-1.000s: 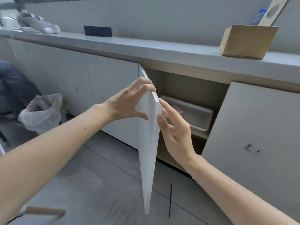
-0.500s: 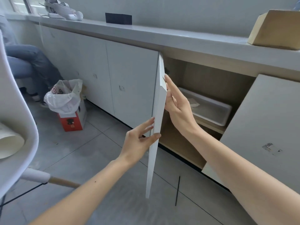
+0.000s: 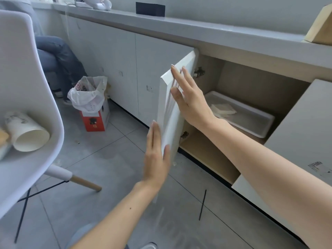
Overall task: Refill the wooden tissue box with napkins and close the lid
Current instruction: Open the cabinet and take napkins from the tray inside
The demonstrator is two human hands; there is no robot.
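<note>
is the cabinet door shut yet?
No. The door stands ajar, with the right hand flat on its inner face, the left hand at its edge, and the tray inside visible.

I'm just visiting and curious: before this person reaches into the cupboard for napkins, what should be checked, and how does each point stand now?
1. Cupboard door swung clear of the opening: ok.
2. Left hand free: ok, flat against the door edge, holding nothing.
3. Right hand free: ok, open palm on the door's inner face.
4. Napkins within sight: ok, lying in the white tray on the shelf.
5. Enough napkins for a refill: cannot tell.
6. Wooden box lid open: cannot tell, only a corner shows on the counter.
</note>
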